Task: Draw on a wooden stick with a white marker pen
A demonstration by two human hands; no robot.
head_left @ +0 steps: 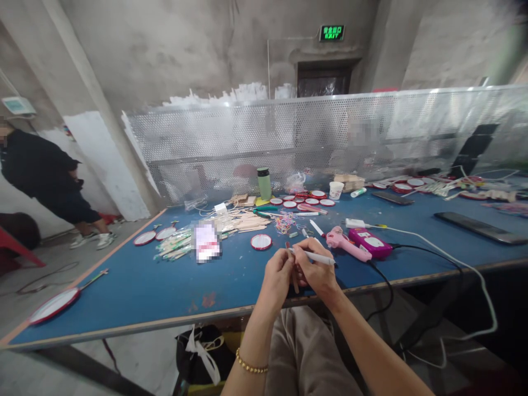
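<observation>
Near the table's front edge, my left hand (278, 274) is closed on a flat wooden craft stick (296, 284), whose lower end sticks out below the fingers. Its upper end looks reddish. Close against it, my right hand (314, 270) grips a white pen (319, 257) that slants to the right; the pen's tip is hidden by the fingers. Just beyond the hands lies a round white disc with a red rim (261, 242). A pink glue gun (348, 243) rests to the right of my right hand.
A purple box (370, 243) with cables stands beside the glue gun. Left lie wooden sticks (247, 221), a blurred phone (207, 242) and a red-rimmed paddle (55, 306). Farther back are a green bottle (264, 184), a paper cup (335, 190) and a perforated metal screen (231, 137). A person (41, 170) stands left.
</observation>
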